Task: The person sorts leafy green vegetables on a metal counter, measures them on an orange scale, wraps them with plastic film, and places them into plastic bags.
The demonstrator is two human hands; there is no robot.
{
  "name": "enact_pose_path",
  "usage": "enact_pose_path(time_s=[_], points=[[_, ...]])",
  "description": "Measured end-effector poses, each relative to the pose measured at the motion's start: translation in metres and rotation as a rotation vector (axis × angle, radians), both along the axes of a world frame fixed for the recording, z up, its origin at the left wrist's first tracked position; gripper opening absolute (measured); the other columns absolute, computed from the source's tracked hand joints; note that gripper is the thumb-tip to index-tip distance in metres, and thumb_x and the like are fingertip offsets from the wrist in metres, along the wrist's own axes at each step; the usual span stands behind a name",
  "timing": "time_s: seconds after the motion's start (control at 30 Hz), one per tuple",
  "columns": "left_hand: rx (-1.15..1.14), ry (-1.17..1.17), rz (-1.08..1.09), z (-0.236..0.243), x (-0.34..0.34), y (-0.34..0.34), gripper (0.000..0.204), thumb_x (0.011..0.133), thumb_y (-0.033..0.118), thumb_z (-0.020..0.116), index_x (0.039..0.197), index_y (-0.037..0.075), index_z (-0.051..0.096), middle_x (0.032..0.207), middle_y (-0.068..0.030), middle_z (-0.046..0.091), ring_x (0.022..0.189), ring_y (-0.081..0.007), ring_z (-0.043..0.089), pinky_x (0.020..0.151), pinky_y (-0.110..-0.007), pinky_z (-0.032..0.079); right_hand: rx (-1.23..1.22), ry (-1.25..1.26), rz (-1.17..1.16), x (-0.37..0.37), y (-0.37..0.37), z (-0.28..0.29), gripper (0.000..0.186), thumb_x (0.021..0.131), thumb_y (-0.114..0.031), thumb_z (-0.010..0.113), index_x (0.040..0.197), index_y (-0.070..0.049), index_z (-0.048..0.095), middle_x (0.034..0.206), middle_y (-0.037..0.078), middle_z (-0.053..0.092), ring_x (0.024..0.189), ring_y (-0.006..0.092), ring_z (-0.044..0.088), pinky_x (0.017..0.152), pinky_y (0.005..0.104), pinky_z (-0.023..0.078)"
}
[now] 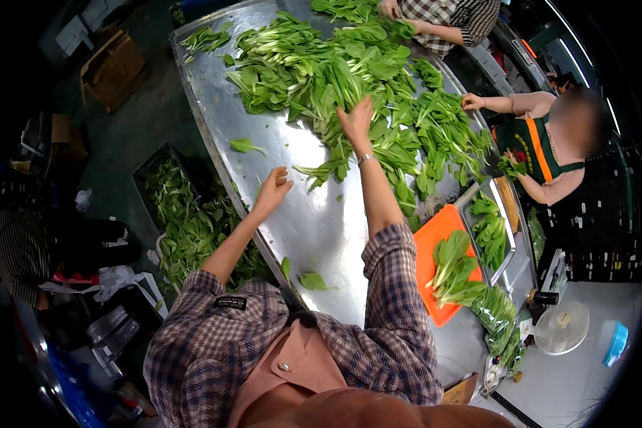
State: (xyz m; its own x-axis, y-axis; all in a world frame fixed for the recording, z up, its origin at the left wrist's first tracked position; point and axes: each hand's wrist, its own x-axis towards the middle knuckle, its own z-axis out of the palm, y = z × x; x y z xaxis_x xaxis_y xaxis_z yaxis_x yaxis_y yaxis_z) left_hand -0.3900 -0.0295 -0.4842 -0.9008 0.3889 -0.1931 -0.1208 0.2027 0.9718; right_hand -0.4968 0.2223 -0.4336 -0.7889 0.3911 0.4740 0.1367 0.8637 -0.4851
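A heap of leafy greens (292, 75) with pale stems covers the far part of the steel table (314, 246). My right hand (357, 123) reaches into the heap's near edge, thumb and fingers apart, touching the leaves; no bunch is visibly gripped. Over the table's left side hovers my left hand (272, 191), empty, its fingers loosely bent. A loose leaf (245, 145) lies beyond it, and another leaf (314, 281) rests close to my body. On the right, a bunch of greens (452, 271) lies across an orange tray (426, 250).
Left of the table stands a dark crate (146, 171) beside more greens. A metal tray (510, 239) with greens, bagged greens (493, 314) and a scale (561, 327) are at right. Two co-workers, one in an apron (531, 150), handle greens along the far right edge.
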Motion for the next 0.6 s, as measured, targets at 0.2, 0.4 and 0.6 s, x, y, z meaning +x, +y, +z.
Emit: enact_pose_path(time_s=[0.2, 0.4, 0.6], points=[[0.064, -0.039, -0.006, -0.010, -0.010, -0.017, 0.043, 0.083, 0.016, 0.051, 0.120, 0.000, 0.036, 0.116, -0.0142, 0.045, 0.103, -0.0218, 0.047, 0.085, -0.032, 0.039, -0.066, -0.217, -0.116, -0.031, -0.003, -0.011, 0.068, 0.068, -0.022, 0.065, 0.117, 0.009, 0.030, 0.108, 0.025, 0.041, 0.099, 0.0382, 0.042, 0.084, 0.0431, 0.037], [0.191, -0.175, -0.043, 0.011, -0.006, -0.006, 0.037, 0.083, 0.015, 0.051, 0.117, 0.002, 0.042, 0.109, -0.0105, 0.052, 0.098, -0.0175, 0.051, 0.081, -0.028, 0.041, -1.112, -0.098, 0.146, 0.059, 0.016, 0.010, 0.029, 0.078, -0.027, 0.056, 0.089, -0.001, 0.050, 0.080, 0.011, 0.055, 0.068, 0.0240, 0.053, 0.064, 0.0364, 0.044], [0.268, -0.358, -0.194, 0.027, 0.021, 0.009, 0.037, 0.084, 0.023, 0.053, 0.114, 0.003, 0.045, 0.107, -0.0074, 0.054, 0.093, -0.0134, 0.052, 0.077, -0.027, 0.042, -1.639, -0.259, -0.027, 0.224, -0.021, -0.010, 0.033, 0.085, -0.027, 0.045, 0.104, -0.001, 0.045, 0.092, 0.012, 0.056, 0.073, 0.0204, 0.058, 0.059, 0.0312, 0.051]])
